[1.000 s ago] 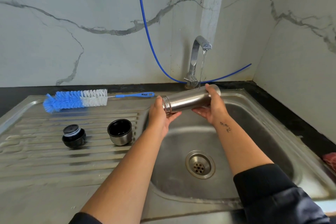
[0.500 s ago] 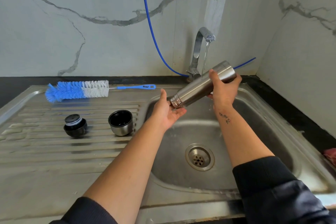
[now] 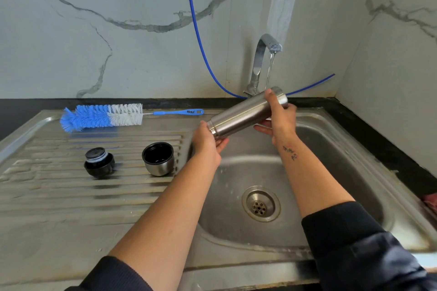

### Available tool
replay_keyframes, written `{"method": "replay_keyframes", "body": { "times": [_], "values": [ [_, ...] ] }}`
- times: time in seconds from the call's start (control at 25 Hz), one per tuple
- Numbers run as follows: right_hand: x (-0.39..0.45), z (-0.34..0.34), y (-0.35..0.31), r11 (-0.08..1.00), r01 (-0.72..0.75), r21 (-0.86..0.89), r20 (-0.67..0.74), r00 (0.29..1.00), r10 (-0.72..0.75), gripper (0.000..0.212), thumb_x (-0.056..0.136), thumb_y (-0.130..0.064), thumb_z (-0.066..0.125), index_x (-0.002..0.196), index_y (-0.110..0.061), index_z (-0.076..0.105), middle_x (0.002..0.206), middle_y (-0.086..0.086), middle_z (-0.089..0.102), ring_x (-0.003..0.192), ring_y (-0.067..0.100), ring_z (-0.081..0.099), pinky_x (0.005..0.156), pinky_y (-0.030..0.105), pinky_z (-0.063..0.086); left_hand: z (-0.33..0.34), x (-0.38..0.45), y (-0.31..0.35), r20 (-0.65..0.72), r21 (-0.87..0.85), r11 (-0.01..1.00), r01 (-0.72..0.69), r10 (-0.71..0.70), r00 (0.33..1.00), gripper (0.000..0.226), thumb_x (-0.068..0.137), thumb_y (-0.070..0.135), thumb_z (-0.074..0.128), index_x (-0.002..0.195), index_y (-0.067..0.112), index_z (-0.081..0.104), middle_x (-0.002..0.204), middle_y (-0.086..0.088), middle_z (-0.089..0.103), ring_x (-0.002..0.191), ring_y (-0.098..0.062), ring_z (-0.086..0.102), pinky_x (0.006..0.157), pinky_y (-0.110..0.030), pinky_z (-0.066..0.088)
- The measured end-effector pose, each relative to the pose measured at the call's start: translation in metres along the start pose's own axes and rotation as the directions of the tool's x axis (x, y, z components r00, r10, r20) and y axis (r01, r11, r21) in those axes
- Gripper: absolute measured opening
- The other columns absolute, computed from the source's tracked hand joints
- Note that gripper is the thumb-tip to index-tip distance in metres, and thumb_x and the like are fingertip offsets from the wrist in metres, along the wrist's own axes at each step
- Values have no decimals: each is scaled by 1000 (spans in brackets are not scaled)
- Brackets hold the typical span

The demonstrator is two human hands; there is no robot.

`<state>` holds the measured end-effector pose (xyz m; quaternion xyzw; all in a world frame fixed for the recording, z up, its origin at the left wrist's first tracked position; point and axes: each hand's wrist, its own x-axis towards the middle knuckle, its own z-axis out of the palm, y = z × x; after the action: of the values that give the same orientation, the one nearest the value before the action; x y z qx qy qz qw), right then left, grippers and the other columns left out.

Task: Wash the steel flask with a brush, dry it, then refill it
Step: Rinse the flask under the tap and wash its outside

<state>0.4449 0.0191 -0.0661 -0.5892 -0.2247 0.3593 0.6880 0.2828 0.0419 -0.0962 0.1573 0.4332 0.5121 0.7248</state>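
Observation:
The steel flask point(image 3: 243, 114) lies nearly sideways over the sink basin point(image 3: 331, 172), its open mouth pointing down-left and its base raised under the running tap point(image 3: 264, 54). My right hand point(image 3: 280, 120) grips the flask near its base. My left hand point(image 3: 208, 144) cups the mouth end with its palm against the opening. The blue and white bottle brush point(image 3: 101, 117) lies on the back of the draining board. The black stopper point(image 3: 99, 162) and the steel cup lid point(image 3: 158, 158) stand on the draining board.
A thin stream of water falls from the tap onto the flask's base end. A blue hose point(image 3: 198, 38) hangs down the marble wall and runs behind the tap. The drain point(image 3: 260, 205) sits mid-basin. The ribbed draining board point(image 3: 59, 196) spreads to the left.
The flask was level, then tipped with its base up, and has now shifted left and lowered slightly. Both hands stayed on it, the left at the mouth.

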Motion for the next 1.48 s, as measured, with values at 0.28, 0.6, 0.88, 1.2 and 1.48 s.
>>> {"method": "replay_keyframes", "body": {
  "times": [0.28, 0.6, 0.88, 1.2, 1.48],
  "values": [
    [2, 0, 3, 898, 325, -297, 154, 944, -291, 27, 97, -41, 66, 116, -22, 65, 99, -10, 68, 96, 7, 66, 81, 20, 52, -5, -7, 1, -214, 2, 983, -186, 182, 960, 35, 102, 28, 39, 127, 11, 58, 126, -16, 63, 106, -36, 68, 55, -35, 62],
    [-1, 11, 5, 767, 422, -484, 217, 907, -362, 62, 80, -71, 70, 76, -9, 69, 71, 5, 71, 71, 17, 66, 68, 32, 52, -13, -42, 16, -309, 169, 850, -499, 527, 792, 18, 103, 22, 35, 100, 13, 49, 89, 2, 54, 76, -16, 55, 62, -31, 51],
    [-2, 5, -10, 837, 416, -355, 291, 900, -324, 37, 86, -49, 77, 99, -15, 74, 88, -3, 74, 88, 15, 70, 82, 28, 57, -10, -37, 10, -296, 235, 845, -479, 532, 793, 22, 100, 25, 35, 95, 15, 54, 95, -6, 61, 93, -33, 61, 70, -41, 59],
    [-5, 9, -10, 846, 453, -282, 145, 892, -429, 67, 69, -65, 83, 118, -21, 69, 101, -10, 74, 101, 10, 70, 93, 33, 58, -3, -48, 7, -275, 216, 864, -456, 502, 820, 26, 103, 19, 30, 106, 8, 53, 94, -5, 57, 97, -32, 62, 70, -38, 59],
    [-10, 9, -13, 715, 360, -600, 91, 918, -387, 67, 67, -72, 80, 75, -9, 60, 69, -1, 60, 64, 13, 54, 59, 22, 43, -5, -45, 8, -296, 254, 872, -419, 483, 824, 24, 103, 21, 31, 102, 10, 52, 87, 1, 55, 91, -31, 59, 79, -47, 61]
  ]
}}
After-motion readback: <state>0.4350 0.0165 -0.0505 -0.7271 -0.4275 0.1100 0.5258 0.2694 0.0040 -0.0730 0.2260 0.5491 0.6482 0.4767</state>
